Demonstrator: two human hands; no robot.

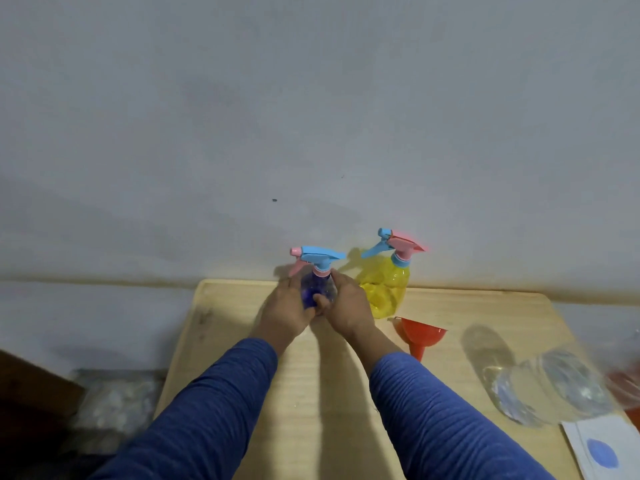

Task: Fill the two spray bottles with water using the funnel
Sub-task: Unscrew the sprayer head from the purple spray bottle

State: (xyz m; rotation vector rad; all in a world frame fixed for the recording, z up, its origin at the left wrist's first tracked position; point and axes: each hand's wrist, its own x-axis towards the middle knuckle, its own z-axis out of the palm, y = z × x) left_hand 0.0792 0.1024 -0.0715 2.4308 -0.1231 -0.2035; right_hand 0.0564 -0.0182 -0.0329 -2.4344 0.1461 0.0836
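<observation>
Two hands, the left hand [287,311] and right hand [346,306], clasp the blue spray bottle [317,289] on the tabletop [311,393], beside the yellow bottle [384,289]; the red funnel [417,336] lies nearby. Thin plastic looks light and squashable, best gripped near the collar

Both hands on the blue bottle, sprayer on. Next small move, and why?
Probably twist the spray head off the blue bottle. Both the left hand and right hand grip its body, the cap is on, and the red funnel lies unused beside it.
</observation>
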